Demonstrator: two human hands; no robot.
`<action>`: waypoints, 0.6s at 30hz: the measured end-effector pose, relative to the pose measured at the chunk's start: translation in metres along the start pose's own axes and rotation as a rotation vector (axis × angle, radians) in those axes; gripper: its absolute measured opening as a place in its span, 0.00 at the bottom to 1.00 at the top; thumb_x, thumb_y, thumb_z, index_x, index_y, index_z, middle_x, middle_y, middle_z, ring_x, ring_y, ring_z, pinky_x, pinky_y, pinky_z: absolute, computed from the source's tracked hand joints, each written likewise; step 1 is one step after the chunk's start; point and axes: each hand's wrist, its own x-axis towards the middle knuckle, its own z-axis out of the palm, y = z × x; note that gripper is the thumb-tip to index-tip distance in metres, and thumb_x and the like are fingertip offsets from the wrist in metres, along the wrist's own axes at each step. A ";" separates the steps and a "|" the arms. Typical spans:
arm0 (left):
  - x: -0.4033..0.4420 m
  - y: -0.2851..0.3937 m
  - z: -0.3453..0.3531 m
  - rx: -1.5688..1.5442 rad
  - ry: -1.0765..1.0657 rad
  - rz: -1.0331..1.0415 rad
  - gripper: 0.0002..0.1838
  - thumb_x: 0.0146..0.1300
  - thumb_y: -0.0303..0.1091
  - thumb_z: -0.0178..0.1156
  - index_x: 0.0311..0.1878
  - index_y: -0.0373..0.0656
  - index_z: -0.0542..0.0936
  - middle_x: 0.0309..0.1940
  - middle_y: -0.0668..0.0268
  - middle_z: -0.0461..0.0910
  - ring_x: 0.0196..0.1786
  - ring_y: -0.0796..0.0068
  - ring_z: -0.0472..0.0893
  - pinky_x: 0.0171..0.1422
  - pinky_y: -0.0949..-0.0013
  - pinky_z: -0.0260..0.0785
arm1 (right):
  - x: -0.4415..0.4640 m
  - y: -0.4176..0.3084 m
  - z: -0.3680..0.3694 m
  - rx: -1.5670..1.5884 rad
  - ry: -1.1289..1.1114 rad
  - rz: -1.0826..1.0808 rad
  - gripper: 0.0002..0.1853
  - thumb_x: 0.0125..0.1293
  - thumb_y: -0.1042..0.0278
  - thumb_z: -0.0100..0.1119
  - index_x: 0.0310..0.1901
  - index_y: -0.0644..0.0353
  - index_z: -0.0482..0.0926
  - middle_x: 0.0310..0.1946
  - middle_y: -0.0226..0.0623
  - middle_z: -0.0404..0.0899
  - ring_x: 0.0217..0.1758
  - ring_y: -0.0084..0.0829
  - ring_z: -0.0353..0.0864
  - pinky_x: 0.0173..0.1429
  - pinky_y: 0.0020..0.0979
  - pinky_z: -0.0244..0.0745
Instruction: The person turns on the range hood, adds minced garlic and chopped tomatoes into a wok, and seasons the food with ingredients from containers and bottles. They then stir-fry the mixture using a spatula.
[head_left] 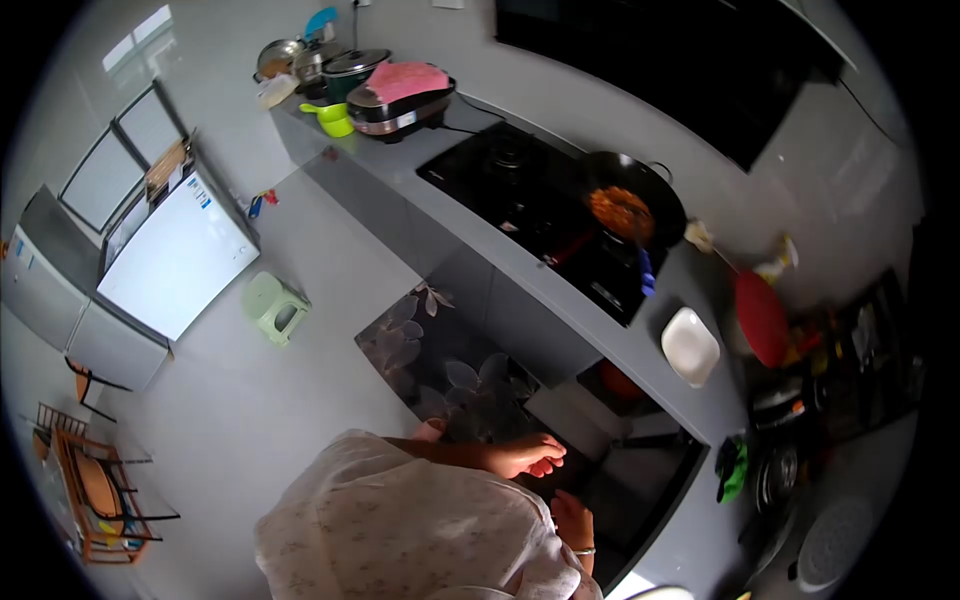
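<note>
My left hand (527,456) hangs in front of my body above the dark floor mat (470,375), its fingers loosely bent and nothing seen in them. Close by is my right hand (572,520), with a bracelet at the wrist; its fingers are partly hidden and too dark to make out. Both hands are apart from the counter (540,280). On the stove (525,200) stands a black wok (667,200) with reddish-brown food (620,211) in it. A blue-handled spatula (646,270) leans out over the wok's rim. A white dish (690,347) sits on the counter nearby.
An electric cooker (400,112) under a pink cloth (408,80) and a green dipper (333,119) stand at the counter's far end. A red lid-like object (761,318) is by the dish rack. A green stool (275,306) and white freezer (180,260) stand behind.
</note>
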 end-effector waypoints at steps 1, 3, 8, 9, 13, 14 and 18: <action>-0.003 0.011 -0.020 -0.033 0.014 0.019 0.16 0.65 0.44 0.58 0.50 0.45 0.75 0.40 0.70 0.78 0.36 0.82 0.74 0.42 0.75 0.70 | 0.021 -0.017 0.008 -0.012 -0.016 -0.006 0.16 0.65 0.64 0.57 0.51 0.62 0.79 0.28 0.37 0.84 0.28 0.26 0.84 0.28 0.28 0.76; -0.002 0.025 -0.067 -0.094 0.060 0.059 0.18 0.64 0.44 0.61 0.52 0.46 0.75 0.41 0.71 0.78 0.38 0.82 0.76 0.42 0.75 0.69 | 0.062 -0.044 0.031 -0.191 -0.058 -0.134 0.16 0.65 0.63 0.57 0.51 0.61 0.79 0.28 0.39 0.84 0.27 0.27 0.84 0.29 0.30 0.76; -0.040 0.073 -0.188 -0.180 0.204 0.222 0.16 0.66 0.41 0.58 0.53 0.43 0.76 0.39 0.68 0.80 0.33 0.80 0.77 0.35 0.76 0.71 | 0.159 -0.119 0.123 -0.339 -0.163 -0.498 0.16 0.65 0.62 0.56 0.51 0.61 0.78 0.30 0.43 0.84 0.30 0.39 0.84 0.35 0.36 0.77; -0.052 0.080 -0.211 -0.178 0.232 0.295 0.17 0.66 0.40 0.59 0.54 0.43 0.76 0.39 0.67 0.80 0.33 0.80 0.78 0.35 0.76 0.71 | 0.173 -0.142 0.142 -0.289 -0.246 -0.487 0.16 0.65 0.63 0.57 0.52 0.61 0.78 0.32 0.43 0.84 0.33 0.38 0.85 0.37 0.34 0.77; -0.122 0.108 -0.285 -0.403 0.448 0.389 0.15 0.64 0.38 0.60 0.52 0.44 0.77 0.38 0.67 0.80 0.33 0.79 0.78 0.36 0.74 0.72 | 0.213 -0.235 0.205 -0.422 -0.430 -0.632 0.18 0.66 0.61 0.56 0.53 0.61 0.77 0.40 0.45 0.83 0.42 0.42 0.83 0.45 0.37 0.76; -0.137 0.109 -0.301 -0.472 0.509 0.441 0.15 0.64 0.38 0.60 0.51 0.45 0.78 0.37 0.68 0.80 0.32 0.78 0.78 0.37 0.74 0.72 | 0.218 -0.256 0.217 -0.424 -0.431 -0.636 0.18 0.66 0.61 0.56 0.53 0.61 0.77 0.40 0.45 0.83 0.42 0.42 0.83 0.45 0.37 0.76; -0.179 0.114 -0.346 -0.577 0.657 0.523 0.14 0.62 0.37 0.61 0.49 0.44 0.79 0.36 0.68 0.80 0.31 0.75 0.78 0.35 0.74 0.72 | 0.238 -0.293 0.260 -0.439 -0.568 -0.708 0.19 0.66 0.59 0.55 0.54 0.61 0.76 0.41 0.44 0.83 0.44 0.43 0.82 0.46 0.38 0.75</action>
